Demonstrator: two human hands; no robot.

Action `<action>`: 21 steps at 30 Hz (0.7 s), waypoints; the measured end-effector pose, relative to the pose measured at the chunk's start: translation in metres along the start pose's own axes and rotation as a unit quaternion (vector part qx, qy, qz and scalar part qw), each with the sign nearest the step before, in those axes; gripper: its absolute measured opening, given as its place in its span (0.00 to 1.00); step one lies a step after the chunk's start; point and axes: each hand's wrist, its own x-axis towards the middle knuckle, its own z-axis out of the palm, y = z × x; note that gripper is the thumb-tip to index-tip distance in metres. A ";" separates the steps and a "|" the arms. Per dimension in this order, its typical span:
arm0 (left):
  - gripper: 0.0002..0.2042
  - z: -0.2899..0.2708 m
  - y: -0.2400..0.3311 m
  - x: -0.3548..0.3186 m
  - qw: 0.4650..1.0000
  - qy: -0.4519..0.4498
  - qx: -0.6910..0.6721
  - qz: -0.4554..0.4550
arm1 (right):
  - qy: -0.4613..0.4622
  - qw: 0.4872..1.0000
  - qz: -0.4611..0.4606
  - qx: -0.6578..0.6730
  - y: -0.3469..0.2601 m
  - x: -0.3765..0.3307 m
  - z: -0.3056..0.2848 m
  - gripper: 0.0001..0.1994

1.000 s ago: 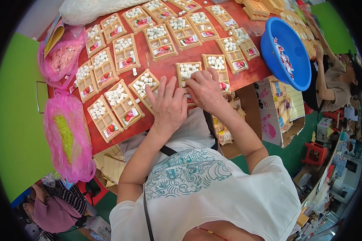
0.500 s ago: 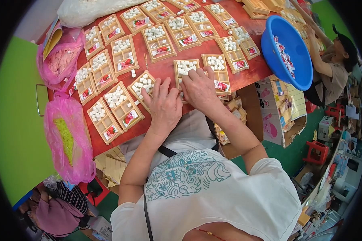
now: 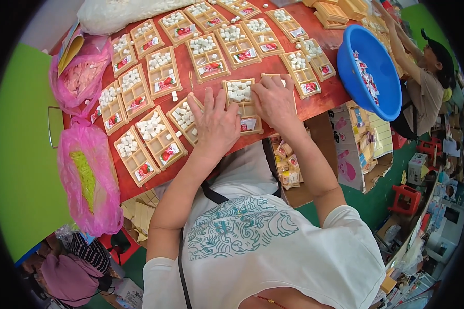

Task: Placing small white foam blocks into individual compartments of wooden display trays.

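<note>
Between my hands lies a tan compartment tray (image 3: pixel 250 110) with white cubes (image 3: pixel 239 90) at its far end and a small printed sachet (image 3: pixel 248 124) at its near end. My left hand (image 3: pixel 217 123) rests with fingers stretched and apart, between this tray and a tilted tray (image 3: pixel 184 116) of cubes on its left. My right hand (image 3: pixel 276 104) has bent fingers at the right edge of the middle tray, beside the cubes. Its fingertips are partly hidden, so anything pinched there does not show. Under that hand, another tray (image 3: pixel 293 105) is mostly covered.
Several similar filled trays (image 3: pixel 207 56) stand across the red table (image 3: pixel 191 85). A blue basin (image 3: pixel 348 67) of sachets is at right, pink plastic bags (image 3: pixel 67 170) at left. Below the table edge sits a carton (image 3: pixel 319 149). A co-worker (image 3: pixel 428 87) reaches in at far right.
Both hands have shifted slightly right. My right hand has moved off the middle tray's cubes toward its right edge, covering the neighbouring tray more. The middle tray's near-end sachet now shows.
</note>
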 end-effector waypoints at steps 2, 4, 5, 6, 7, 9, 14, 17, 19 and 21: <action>0.07 0.001 -0.001 0.003 1.000 0.003 0.014 0.006 | 0.002 1.000 0.011 0.020 0.000 -0.002 -0.004 0.05; 0.07 0.004 -0.002 0.006 0.999 -0.005 0.035 0.020 | 0.004 0.999 0.025 0.039 -0.002 -0.005 -0.007 0.05; 0.07 0.005 -0.003 0.006 0.999 -0.005 0.035 0.020 | 0.007 0.998 0.024 0.054 -0.003 -0.007 -0.007 0.06; 0.06 0.006 -0.005 0.006 0.999 -0.006 0.031 0.017 | 0.010 0.997 0.024 0.069 -0.004 -0.008 -0.008 0.06; 0.06 0.006 -0.007 0.007 1.000 -0.007 0.027 0.014 | 0.010 0.997 0.026 0.069 -0.005 -0.010 -0.007 0.06; 0.06 0.006 -0.009 0.008 1.000 0.027 0.009 0.009 | 0.015 0.996 0.024 0.084 -0.006 -0.012 -0.006 0.07; 0.05 0.006 -0.012 0.035 0.996 0.080 -0.031 0.012 | 0.021 0.995 0.020 0.091 -0.009 -0.014 -0.003 0.08; 0.05 0.017 -0.015 0.049 0.996 0.086 -0.002 0.027 | 0.013 0.995 0.022 0.093 -0.010 -0.014 -0.002 0.08; 0.06 0.020 -0.018 0.052 0.997 0.042 0.053 0.039 | 0.009 0.995 0.027 0.091 -0.009 -0.015 -0.003 0.08; 0.06 0.018 -0.026 0.052 0.997 0.069 0.025 0.026 | 0.014 0.995 0.023 0.100 -0.007 -0.016 -0.005 0.09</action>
